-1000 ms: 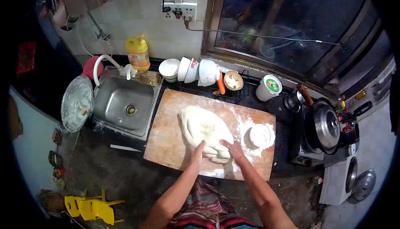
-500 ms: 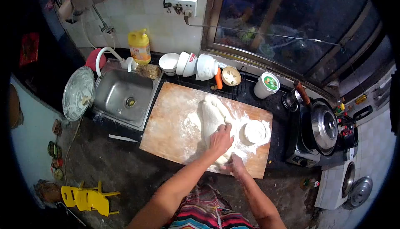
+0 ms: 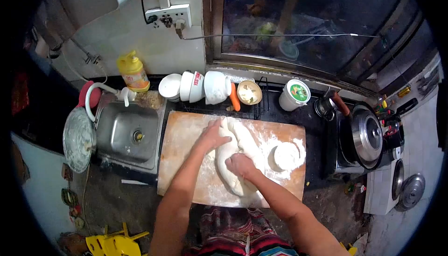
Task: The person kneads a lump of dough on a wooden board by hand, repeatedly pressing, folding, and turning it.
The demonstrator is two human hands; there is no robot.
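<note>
A large, long piece of white dough (image 3: 228, 151), folded along its length, lies on a floured wooden board (image 3: 186, 121). My left hand (image 3: 212, 137) rests at the dough's far left edge, thumb and fingers spread apart and touching it. On the middle of the dough, my right hand (image 3: 240, 165) presses down with its fingers curled into it; the fingertips are hidden. A round white container (image 3: 285, 156) with flour around it stands on the board to the right of the dough.
A steel sink (image 3: 128, 134) and a floured metal basin (image 3: 78, 139) are on the left. Behind the board stand white bowls (image 3: 217, 88), a carrot (image 3: 234, 97) and a lidded white tub (image 3: 294, 96). At right a lidded pan (image 3: 366, 134) sits on a stove.
My left hand has moved to the far left edge of the dough. My right hand has moved from the near end onto its middle. The camera view has shifted.
</note>
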